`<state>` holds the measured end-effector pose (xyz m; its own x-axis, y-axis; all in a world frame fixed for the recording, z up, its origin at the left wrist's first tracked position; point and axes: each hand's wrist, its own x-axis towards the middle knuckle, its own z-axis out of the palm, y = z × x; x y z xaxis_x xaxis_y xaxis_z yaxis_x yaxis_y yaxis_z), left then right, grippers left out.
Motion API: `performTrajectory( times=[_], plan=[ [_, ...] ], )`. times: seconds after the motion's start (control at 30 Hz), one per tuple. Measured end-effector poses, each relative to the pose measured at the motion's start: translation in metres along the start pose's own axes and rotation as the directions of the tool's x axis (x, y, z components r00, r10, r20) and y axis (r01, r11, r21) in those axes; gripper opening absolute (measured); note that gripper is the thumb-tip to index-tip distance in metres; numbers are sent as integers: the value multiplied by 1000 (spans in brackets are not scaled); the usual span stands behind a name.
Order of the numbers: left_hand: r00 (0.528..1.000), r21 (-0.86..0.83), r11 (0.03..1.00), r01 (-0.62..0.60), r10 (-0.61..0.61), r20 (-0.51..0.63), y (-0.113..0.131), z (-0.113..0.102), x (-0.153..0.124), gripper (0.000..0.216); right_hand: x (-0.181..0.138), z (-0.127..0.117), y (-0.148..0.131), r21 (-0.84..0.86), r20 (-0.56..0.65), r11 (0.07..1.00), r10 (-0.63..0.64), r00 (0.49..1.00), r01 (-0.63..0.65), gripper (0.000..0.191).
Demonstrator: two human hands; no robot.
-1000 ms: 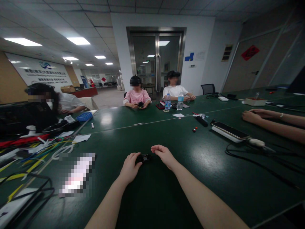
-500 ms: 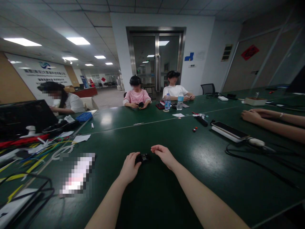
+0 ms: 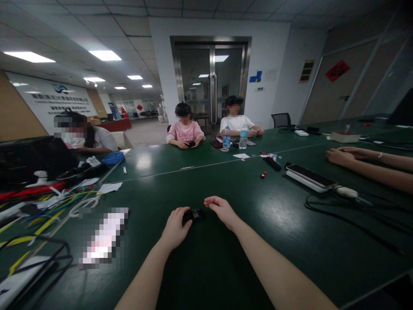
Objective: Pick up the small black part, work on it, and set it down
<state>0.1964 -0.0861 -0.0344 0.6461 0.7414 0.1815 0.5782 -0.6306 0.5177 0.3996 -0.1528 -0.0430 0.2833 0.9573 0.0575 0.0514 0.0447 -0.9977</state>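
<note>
My left hand (image 3: pixel 176 225) rests on the dark green table (image 3: pixel 226 267) with its fingers curled around a small black object (image 3: pixel 192 214). My right hand (image 3: pixel 221 209) lies just right of that object, fingers bent and close together near its right end. Whether the right fingertips touch the object is hard to tell. Both forearms reach in from the bottom edge.
A phone on a white power strip (image 3: pixel 309 177) with cables lies at right, beside another person's forearms (image 3: pixel 364 161). Coloured wires and cable ties (image 3: pixel 48 202) clutter the left. Two water bottles (image 3: pixel 235 137) stand before two seated people at the far side.
My hands have barely moved. The person at the far left has shifted position behind the black laptop.
</note>
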Motion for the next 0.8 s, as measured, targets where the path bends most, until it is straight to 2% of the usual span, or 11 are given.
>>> performTrajectory(
  times=[0.23,0.8],
  plan=[
    [999,11,999,-39,39,-4,-1,2,1,40,2,0,3,25,6,999,-23,1000,23,25],
    [1000,-1,1000,14,-14,4,-2,3,1,45,-2,0,-3,-6,8,1000,7,1000,-7,24]
  ],
)
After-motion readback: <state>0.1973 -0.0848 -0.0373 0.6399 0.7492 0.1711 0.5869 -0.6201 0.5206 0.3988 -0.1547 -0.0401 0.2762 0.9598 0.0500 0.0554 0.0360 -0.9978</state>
